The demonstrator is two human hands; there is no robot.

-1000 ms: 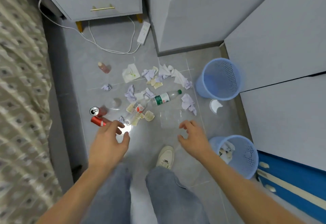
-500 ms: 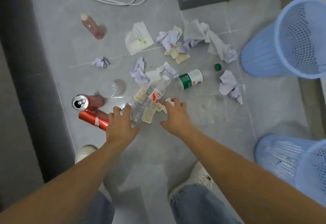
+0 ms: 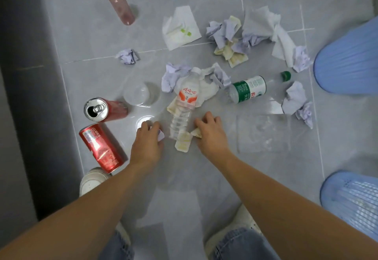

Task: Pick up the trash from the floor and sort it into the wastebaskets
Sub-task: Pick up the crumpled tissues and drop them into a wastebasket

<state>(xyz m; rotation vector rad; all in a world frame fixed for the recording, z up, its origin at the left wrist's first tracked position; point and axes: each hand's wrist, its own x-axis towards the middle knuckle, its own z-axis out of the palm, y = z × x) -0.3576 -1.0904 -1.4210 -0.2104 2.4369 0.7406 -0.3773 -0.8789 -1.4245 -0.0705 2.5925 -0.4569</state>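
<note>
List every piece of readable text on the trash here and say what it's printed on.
"娃哈哈": red characters on the clear bottle between the hands.
Green-label bottle: white print, too blurred to read.
Lying red can: small print, unreadable.
Napkin: green mark, not legible.

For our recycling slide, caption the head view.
Left hand grips lilac paper, right hand pinches yellowish scrap beside clear bottle.

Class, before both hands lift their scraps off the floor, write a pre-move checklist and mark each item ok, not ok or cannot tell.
1. Left hand has a grip on the lilac paper wad: ok.
2. Right hand has a grip on the cream scrap: ok.
3. Clear bottle lies between the hands, untouched: cannot tell.
4. Near wastebasket in view to the right: ok.
5. Which basket takes paper: cannot tell.
</note>
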